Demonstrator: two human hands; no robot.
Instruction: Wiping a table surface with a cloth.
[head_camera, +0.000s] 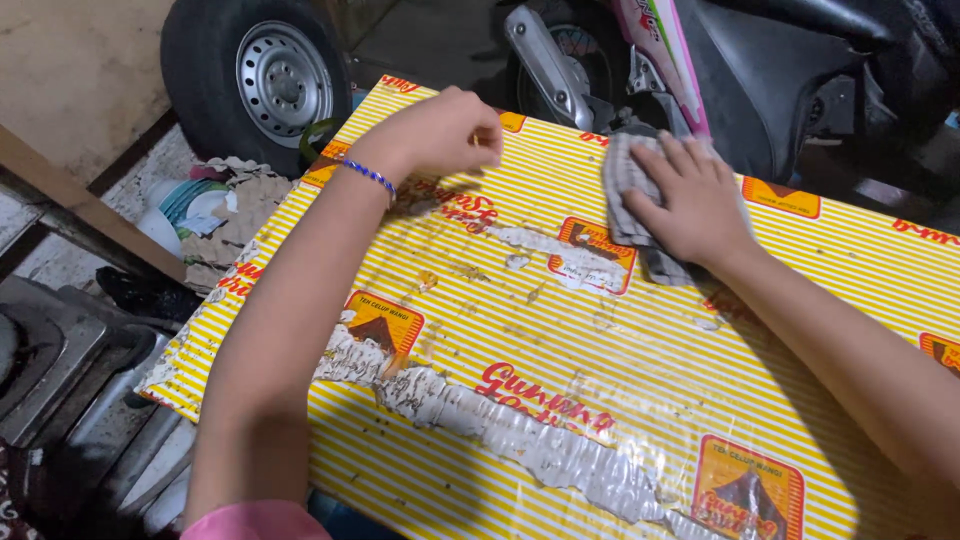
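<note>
The table (800, 260), covered in yellow striped printed sheeting with torn patches, fills the centre and right of the frame. Its left edge runs diagonally from upper centre to lower left; a tyre (255, 80) and a motorcycle (760, 70) stand just beyond the far edge. The right hand (690, 200) presses flat, fingers spread, on a grey cloth (625, 190) at upper centre-right. The left hand (440, 135), loosely curled and holding nothing visible, rests at upper centre, near the cloth.

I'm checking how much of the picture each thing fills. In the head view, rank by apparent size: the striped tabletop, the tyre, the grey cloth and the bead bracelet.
1. Striped tabletop, fills most of the view.
2. Tyre, though it sits farther away, so it looks smaller than it is.
3. Grey cloth, partly hidden under the right hand.
4. Bead bracelet on the left wrist.
</note>
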